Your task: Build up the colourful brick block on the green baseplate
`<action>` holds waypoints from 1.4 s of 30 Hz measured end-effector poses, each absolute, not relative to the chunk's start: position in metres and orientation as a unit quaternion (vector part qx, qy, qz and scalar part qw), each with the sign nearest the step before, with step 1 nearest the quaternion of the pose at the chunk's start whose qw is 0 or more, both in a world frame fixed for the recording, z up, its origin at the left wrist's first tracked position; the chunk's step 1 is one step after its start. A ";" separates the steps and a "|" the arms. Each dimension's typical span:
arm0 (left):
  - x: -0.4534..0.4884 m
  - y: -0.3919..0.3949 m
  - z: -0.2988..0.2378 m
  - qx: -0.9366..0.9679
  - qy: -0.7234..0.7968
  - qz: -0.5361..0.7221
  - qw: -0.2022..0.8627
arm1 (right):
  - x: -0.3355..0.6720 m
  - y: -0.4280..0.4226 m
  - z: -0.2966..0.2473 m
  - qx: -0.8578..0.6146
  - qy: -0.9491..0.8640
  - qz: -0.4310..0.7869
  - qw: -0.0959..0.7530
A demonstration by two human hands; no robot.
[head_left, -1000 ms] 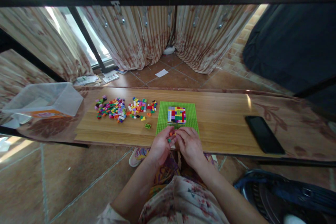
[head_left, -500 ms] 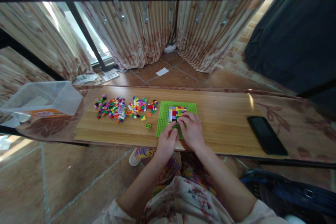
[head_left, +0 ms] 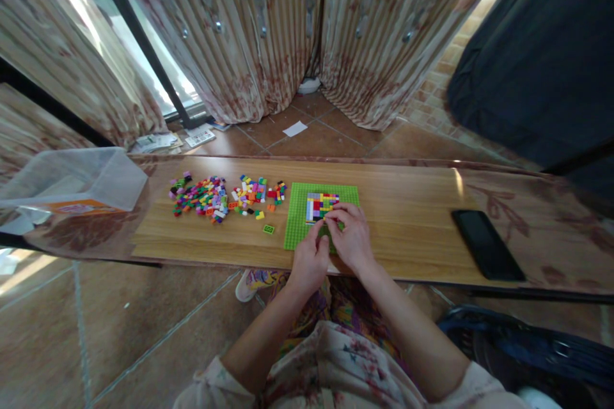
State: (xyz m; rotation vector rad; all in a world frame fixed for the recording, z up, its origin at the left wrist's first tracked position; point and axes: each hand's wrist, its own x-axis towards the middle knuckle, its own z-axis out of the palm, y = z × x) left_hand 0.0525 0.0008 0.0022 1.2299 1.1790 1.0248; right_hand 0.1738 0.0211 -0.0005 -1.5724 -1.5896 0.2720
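the brick build (head_left: 317, 206) is sitting on the green baseplate (head_left: 297, 230), which is lying on the wooden tabletop (head_left: 407, 230) in front of the person. by its plastic look, the build is probably weighing little and feeling hard and stiff. its smooth sides are likely giving less grip than the studs, so two opposite sides, low down, are seeming the safest hold; prying at an upper corner would be risking a popped brick. single bricks are looking small enough to be calling for fingertips on their side faces. the baseplate is seeming thin, perhaps slightly bendy, its bare border offering a place for steadying.

the build is showing a blocky patchwork of red, yellow, pale blue, white and dark bricks, its right part hiding behind the right hand (head_left: 352, 233). that hand is bending over the near right corner, thumb and fingertips nearly meeting; whether they are pinching a brick, i cannot tell. the left hand (head_left: 311, 259) is hovering by the near edge, half curled; whether it is holding anything, i cannot tell either.

loose bricks (head_left: 204, 195) are lying in heaps to the left, and a lime green brick (head_left: 268, 229) is lying alone nearer the baseplate.
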 end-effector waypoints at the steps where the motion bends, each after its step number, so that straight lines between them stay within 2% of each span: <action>1: 0.052 0.001 0.002 0.516 0.498 0.432 0.548 | 0.173 0.021 0.000 -0.633 -0.627 0.117 0.439; 11: 0.053 0.001 0.003 0.568 0.522 0.393 0.501 | 0.169 0.028 -0.010 -0.704 -0.458 0.215 0.499; 20: 0.053 0.002 0.000 0.572 0.508 0.405 0.501 | 0.164 0.031 -0.014 -0.700 -0.435 0.241 0.513; 24: 0.055 0.003 -0.004 0.474 0.502 0.435 0.578 | 0.161 0.033 -0.017 -0.706 -0.427 0.227 0.517; 31: 0.036 0.004 0.016 0.147 0.403 0.432 0.793 | 0.160 0.030 -0.017 -0.700 -0.428 0.240 0.519; 37: 0.019 0.000 0.031 0.079 0.360 0.453 0.812 | 0.168 0.015 -0.008 -0.684 -0.431 0.230 0.542; 42: 0.018 -0.002 0.029 0.086 0.347 0.453 0.817 | 0.159 -0.016 0.014 -0.637 -0.530 0.235 0.508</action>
